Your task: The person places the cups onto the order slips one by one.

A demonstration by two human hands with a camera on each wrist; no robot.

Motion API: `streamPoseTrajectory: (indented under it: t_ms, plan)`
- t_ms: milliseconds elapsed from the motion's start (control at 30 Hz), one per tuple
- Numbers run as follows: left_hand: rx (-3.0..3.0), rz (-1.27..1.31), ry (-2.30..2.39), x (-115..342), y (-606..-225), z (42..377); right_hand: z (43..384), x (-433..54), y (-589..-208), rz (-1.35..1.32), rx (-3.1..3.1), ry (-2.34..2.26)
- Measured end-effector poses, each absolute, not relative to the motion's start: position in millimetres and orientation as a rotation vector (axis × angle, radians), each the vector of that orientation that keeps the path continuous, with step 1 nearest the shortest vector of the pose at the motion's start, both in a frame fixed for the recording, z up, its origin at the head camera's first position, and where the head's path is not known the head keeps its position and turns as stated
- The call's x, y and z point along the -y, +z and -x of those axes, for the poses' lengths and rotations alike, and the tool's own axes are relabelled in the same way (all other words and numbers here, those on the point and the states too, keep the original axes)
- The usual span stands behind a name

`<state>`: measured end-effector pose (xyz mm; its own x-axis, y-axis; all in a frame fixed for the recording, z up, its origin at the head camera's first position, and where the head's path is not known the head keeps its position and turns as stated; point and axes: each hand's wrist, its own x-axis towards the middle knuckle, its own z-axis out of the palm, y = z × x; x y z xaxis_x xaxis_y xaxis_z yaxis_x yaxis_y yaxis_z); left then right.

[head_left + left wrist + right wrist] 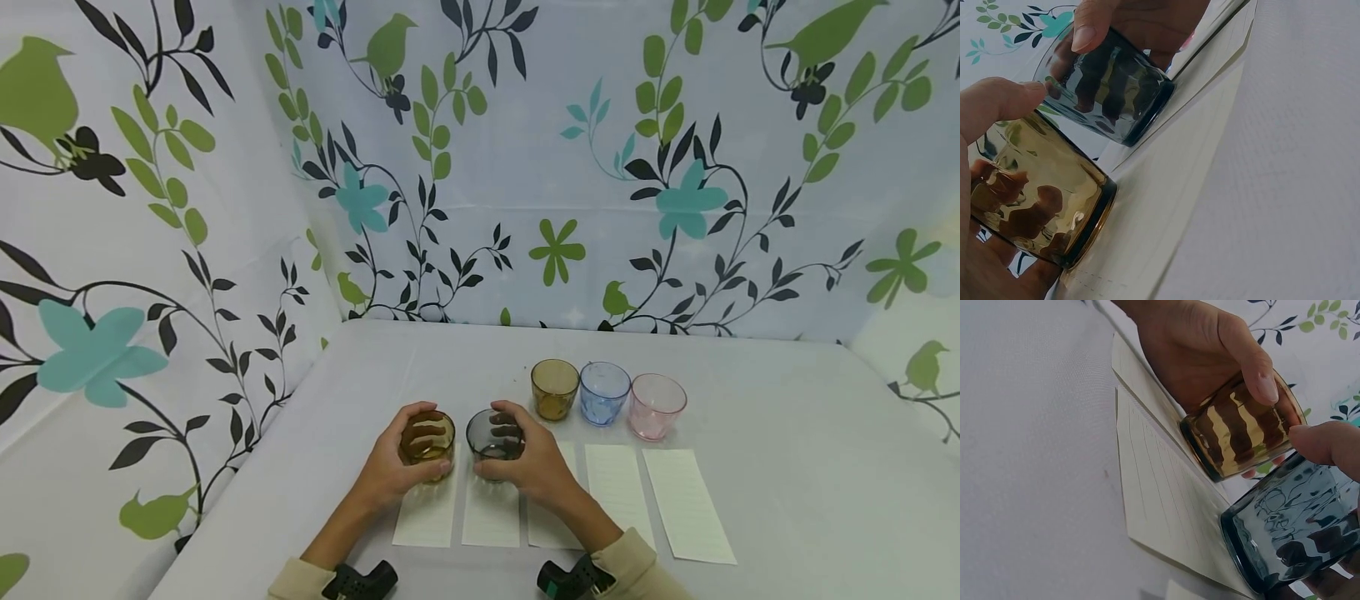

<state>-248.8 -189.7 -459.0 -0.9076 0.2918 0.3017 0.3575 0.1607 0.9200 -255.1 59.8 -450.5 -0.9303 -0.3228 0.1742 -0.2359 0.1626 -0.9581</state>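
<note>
My left hand (388,458) grips an amber-brown glass tumbler (429,448) from its left side, fingers behind and thumb in front. Beside it, my right hand (542,462) holds a smoky grey-blue tumbler (489,447) from the right in the same way. Both glasses are upright at the far ends of two pale lined paper strips, the leftmost strip (424,521) and its neighbour (491,518). In the left wrist view the amber tumbler's base (1094,231) is at the paper; whether it bears full weight I cannot tell. A small gap separates the two glasses.
Behind and right of the right hand stand a yellow-amber glass (555,392), a blue glass (604,394) and a pink glass (657,407) in a row. More paper strips, including the rightmost one (690,504), lie on the white-covered table (810,467). Patterned cloth (480,192) hangs behind.
</note>
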Motion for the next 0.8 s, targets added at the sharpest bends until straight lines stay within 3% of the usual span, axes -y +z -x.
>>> streamPoseTrajectory:
  t_ms: [433, 800]
  plan:
    - [2.361, 0.666, -1.891, 188.4, -460.2, 247.2, 254.2, -74.2, -443.5, 0.681, -2.403, -1.803]
    - [2.373, 0.674, -1.865, 189.9, -457.6, 247.7, 255.4, -100.7, -406.8, 0.743, -2.579, -1.736]
